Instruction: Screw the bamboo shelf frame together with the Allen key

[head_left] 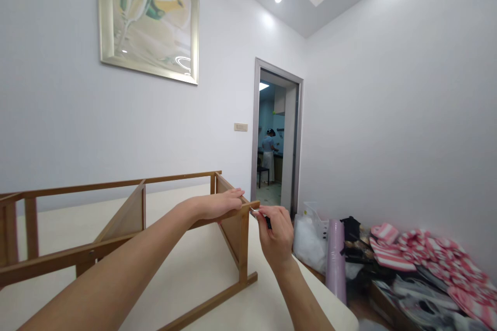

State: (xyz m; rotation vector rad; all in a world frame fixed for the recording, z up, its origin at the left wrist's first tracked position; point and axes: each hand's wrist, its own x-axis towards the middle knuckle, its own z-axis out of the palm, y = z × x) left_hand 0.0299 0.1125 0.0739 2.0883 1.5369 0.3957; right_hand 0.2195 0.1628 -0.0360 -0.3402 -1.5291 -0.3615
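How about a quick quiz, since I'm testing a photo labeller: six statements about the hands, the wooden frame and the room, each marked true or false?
1. The left hand and right hand are at the same end of the wooden frame. True.
2. The right hand is empty. False: it holds a small tool with a shiny metal end.
3. A framed picture hangs left of the doorway. True.
4. Nobody shows through the doorway. False: a person stands there.
5. The wooden frame hangs on the wall. False: it lies on a white table.
6. A purple roll is beside the white table. True.
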